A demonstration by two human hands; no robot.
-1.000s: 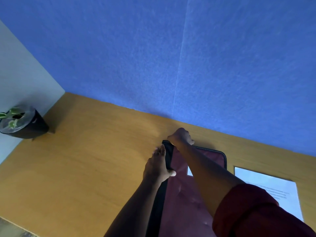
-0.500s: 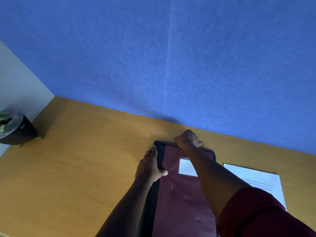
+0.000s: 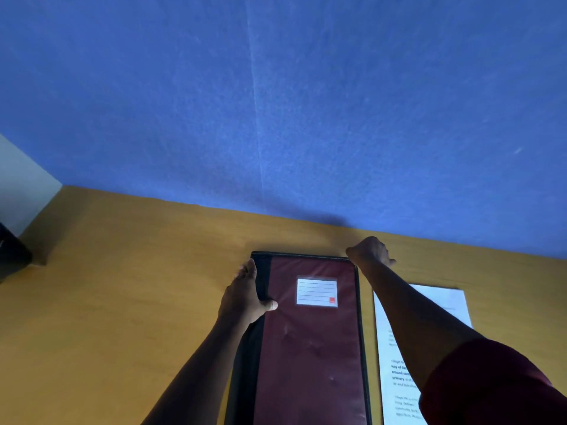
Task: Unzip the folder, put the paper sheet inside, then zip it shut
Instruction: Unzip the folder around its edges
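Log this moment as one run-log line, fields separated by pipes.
step: unzipping | folder: flat on table | left hand: grips folder's left edge | right hand: curled at far right corner | paper sheet: outside, right of folder

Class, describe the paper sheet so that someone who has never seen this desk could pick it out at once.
Start at the wooden desk under the blue wall. A maroon folder lies there; the paper sheet lies flat just right of it, partly under the person's right forearm. It alone is white with printed text.
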